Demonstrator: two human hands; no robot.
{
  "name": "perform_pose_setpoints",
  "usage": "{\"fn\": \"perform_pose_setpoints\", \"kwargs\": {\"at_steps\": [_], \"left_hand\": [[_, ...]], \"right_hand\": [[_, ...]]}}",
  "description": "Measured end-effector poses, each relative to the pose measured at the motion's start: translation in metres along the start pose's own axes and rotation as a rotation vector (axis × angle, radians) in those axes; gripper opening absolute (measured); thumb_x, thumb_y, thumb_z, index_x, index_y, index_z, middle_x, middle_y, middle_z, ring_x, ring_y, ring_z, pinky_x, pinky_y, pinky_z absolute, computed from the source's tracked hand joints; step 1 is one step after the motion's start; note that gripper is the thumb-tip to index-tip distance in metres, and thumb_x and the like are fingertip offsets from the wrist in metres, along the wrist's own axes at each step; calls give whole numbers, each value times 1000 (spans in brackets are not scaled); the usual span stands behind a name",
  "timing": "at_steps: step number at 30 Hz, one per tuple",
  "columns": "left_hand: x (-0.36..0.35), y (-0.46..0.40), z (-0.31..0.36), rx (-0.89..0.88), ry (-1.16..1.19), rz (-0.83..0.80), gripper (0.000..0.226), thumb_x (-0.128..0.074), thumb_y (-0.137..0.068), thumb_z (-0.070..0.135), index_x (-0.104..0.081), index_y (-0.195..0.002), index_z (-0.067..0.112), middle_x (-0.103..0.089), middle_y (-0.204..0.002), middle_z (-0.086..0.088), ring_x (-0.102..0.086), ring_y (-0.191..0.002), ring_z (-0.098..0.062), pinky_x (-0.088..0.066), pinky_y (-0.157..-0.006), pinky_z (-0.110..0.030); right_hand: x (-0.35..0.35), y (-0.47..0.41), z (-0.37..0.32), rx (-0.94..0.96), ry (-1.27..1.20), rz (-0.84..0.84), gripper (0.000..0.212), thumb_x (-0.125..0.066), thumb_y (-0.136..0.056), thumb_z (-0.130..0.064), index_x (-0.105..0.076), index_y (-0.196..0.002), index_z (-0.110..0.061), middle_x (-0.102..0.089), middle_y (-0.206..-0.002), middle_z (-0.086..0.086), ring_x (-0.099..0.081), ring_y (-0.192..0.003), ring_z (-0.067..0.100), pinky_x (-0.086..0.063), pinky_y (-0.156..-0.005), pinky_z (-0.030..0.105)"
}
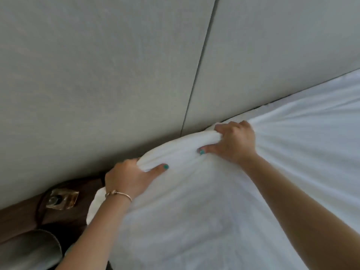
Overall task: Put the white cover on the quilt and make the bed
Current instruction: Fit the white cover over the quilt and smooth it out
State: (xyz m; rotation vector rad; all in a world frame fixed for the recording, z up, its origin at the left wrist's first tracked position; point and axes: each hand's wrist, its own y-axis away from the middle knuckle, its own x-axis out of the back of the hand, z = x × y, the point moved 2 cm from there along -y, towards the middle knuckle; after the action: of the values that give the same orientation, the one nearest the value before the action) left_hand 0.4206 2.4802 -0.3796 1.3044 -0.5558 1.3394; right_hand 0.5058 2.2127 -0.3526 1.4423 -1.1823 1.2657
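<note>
The white quilt in its cover (194, 201) spreads over the bed from the lower middle to the right edge. Its top edge is bunched into a thick roll (175, 147) against the grey padded headboard (97, 75). My left hand (128, 178), with a bracelet on the wrist, grips the left end of that roll, thumb on top. My right hand (235, 141) grips the roll further right, fingers curled over the far side. Creases fan out to the right from my right hand.
A dark wooden bedside table (23, 215) stands at the lower left with a small glass bottle (62, 198) on it. A grey lampshade (29, 248) shows at the bottom left. A vertical seam (198, 67) splits the headboard panels.
</note>
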Motion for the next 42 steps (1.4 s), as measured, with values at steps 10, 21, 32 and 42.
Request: {"fn": "perform_pose_setpoints", "kwargs": {"at_steps": [10, 21, 32, 42], "left_hand": [[-55, 60, 47, -404, -89, 534, 37, -53, -85, 13, -56, -121, 5, -55, -119, -19, -53, -111, -39, -34, -103, -50], [-144, 285, 39, -631, -283, -71, 60, -29, -91, 43, -43, -145, 20, -36, -152, -14, -31, -141, -38, -28, -109, -61], [-213, 510, -22, -1655, -487, -342, 82, -56, -74, 69, -40, -142, 26, -46, -143, 1, -36, -134, -25, -20, -110, -54], [-214, 551, -3, -1708, -305, -561, 29, -80, -65, 5, -65, -88, 16, -62, -83, 2, -61, -75, -21, -41, -57, -26]], "right_hand": [[-58, 144, -6, -431, -202, -50, 63, -28, -100, -53, -3, -155, -35, 1, -164, -8, 6, -151, 15, 6, -120, 48], [-52, 541, -9, -737, -151, -225, 57, -18, -99, -51, -14, -154, -40, -12, -163, -8, -5, -150, 14, -3, -121, 41], [-48, 825, -86, -845, -146, -231, 85, -57, -73, -69, -43, -144, -24, -45, -145, 4, -41, -134, 31, -31, -109, 49], [-27, 842, -89, -1063, -320, -86, 7, -63, -89, -21, -63, -96, -21, -62, -88, -7, -56, -82, 19, -35, -64, 29]]}}
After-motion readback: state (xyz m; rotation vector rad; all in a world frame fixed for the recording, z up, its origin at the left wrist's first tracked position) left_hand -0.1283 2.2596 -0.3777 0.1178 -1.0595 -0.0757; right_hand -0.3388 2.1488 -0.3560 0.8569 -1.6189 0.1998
